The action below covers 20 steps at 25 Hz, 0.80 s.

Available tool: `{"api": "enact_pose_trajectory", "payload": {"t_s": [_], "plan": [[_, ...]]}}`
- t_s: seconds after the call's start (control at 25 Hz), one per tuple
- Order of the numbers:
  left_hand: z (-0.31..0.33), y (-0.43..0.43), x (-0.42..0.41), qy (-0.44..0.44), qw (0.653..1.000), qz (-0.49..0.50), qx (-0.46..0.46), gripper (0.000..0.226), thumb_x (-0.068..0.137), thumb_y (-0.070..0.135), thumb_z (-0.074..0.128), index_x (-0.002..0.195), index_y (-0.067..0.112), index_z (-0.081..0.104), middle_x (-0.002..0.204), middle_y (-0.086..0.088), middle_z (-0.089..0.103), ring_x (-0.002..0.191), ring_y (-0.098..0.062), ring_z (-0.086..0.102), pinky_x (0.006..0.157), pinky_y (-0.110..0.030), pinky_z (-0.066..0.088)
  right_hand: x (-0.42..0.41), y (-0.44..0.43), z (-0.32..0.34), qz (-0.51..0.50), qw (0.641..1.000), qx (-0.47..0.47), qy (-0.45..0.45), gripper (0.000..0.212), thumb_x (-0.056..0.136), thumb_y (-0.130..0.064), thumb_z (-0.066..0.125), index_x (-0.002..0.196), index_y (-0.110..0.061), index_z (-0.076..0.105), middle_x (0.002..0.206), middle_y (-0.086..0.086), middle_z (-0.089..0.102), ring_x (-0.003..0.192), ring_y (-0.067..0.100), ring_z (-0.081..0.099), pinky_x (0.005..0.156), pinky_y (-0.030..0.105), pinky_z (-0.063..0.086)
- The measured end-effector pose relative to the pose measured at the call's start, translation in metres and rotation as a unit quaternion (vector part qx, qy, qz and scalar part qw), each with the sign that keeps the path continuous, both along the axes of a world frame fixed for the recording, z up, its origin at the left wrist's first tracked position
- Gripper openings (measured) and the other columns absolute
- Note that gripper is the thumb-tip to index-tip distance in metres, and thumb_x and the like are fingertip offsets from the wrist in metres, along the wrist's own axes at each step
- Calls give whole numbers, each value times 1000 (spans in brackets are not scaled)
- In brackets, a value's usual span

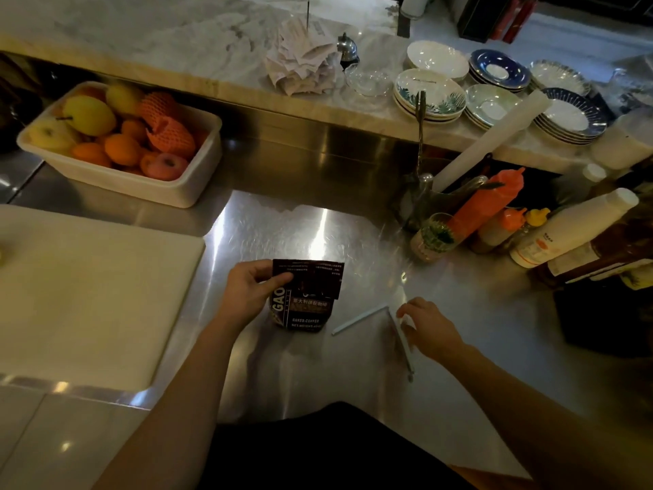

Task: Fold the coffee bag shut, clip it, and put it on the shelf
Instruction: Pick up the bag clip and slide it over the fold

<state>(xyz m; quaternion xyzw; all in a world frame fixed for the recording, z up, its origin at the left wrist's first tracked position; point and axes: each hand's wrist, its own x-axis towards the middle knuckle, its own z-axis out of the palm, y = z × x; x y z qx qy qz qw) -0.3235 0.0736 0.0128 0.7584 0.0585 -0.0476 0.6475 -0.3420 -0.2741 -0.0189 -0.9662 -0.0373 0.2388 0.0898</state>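
Head view: dark coffee bag (303,305) upright, top folded over.

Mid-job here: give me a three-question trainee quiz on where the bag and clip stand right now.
1. True or false: the left hand holds the coffee bag by its folded top.
2. The clip is: A) on the bag, B) open on the steel counter, C) in the fruit tub.
3. Which hand is at the clip?

Key: 1 true. 2 B. 3 the right hand.
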Motion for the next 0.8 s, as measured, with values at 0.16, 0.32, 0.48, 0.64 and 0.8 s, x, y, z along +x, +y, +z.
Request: {"api": "enact_pose_trajectory", "payload": {"t_s": [0.16, 0.32, 0.48, 0.64, 0.8], "plan": [[-1, -4, -6, 4, 1000, 13, -3, 20, 83, 3, 70, 103, 5, 73, 78, 14, 77, 79, -3, 72, 71, -11, 52, 18, 0, 0, 148, 989, -10, 23, 35, 88, -12, 58, 120, -26, 56, 153, 2, 31, 138, 27, 29, 105, 41, 40], [-3, -5, -8, 4, 999, 33, -10, 20, 83, 1, 69, 103, 4, 73, 81, 12, 77, 81, -6, 73, 73, -13, 52, 30, 5, -2, 271, 961, -54, 29, 32, 91, -16, 51, 122, -20, 54, 153, 4, 31, 135, 28, 34, 102, 35, 39], [-4, -5, -9, 5, 999, 38, -14, 20, 83, 1, 70, 103, 4, 73, 84, 10, 78, 84, -8, 73, 75, -15, 53, 39, 5, -8, 322, 941, -98, -20, 30, 90, -14, 52, 118, -26, 58, 136, 2, 47, 122, 23, 44, 90, 34, 46], [-6, -2, -5, 5, 999, 35, -16, 21, 83, 4, 70, 103, 9, 74, 92, 5, 78, 88, -12, 74, 77, -16, 54, 35, -4, -14, 274, 960, -56, -3, 25, 89, -17, 55, 113, -22, 61, 122, 3, 52, 109, 25, 54, 84, 35, 49], [-7, 1, 4, 13, 1000, 20, -14, 21, 84, 5, 70, 103, 10, 74, 89, 8, 78, 87, -10, 74, 76, -15, 54, 6, -12, -17, 36, 994, 106, -3, 8, 80, -26, 68, 85, -19, 67, 96, 3, 63, 82, 22, 63, 75, 35, 51]]}}
